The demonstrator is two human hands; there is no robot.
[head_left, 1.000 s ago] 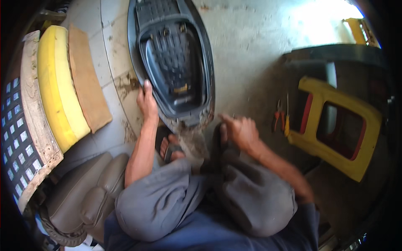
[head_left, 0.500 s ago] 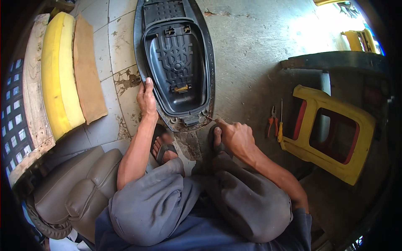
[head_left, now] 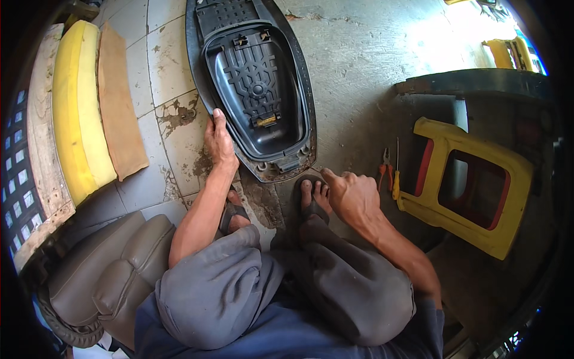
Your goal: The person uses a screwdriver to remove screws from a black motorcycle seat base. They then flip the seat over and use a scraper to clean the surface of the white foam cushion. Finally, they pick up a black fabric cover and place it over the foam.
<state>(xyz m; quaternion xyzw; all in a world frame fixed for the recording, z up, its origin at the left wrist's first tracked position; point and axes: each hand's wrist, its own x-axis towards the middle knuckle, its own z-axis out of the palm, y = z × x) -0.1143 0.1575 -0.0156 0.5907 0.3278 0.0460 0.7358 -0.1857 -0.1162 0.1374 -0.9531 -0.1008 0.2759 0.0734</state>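
A black motorcycle seat base (head_left: 254, 134), underside up, lies on the floor before me, its narrow end toward my feet. It has a ribbed hollow in the middle and metal brackets. My left hand (head_left: 220, 145) grips its left edge, thumb on top and fingers partly hidden beneath the rim. My right hand (head_left: 353, 194) is closed, just off the near right corner of the base, not touching it. What those fingers hold, if anything, cannot be made out.
Red-handled pliers (head_left: 385, 173) and a yellow-handled screwdriver (head_left: 396, 176) lie to the right, beside a yellow stool (head_left: 478, 230) on its side. A brown padded seat (head_left: 98, 254) sits at lower left. Yellow foam (head_left: 75, 107) and a brown sheet (head_left: 118, 107) are at left.
The near end of the seat base has swung right, along with my left hand. My right hand has pulled away rightward from its near edge, where a thin tip had touched it.
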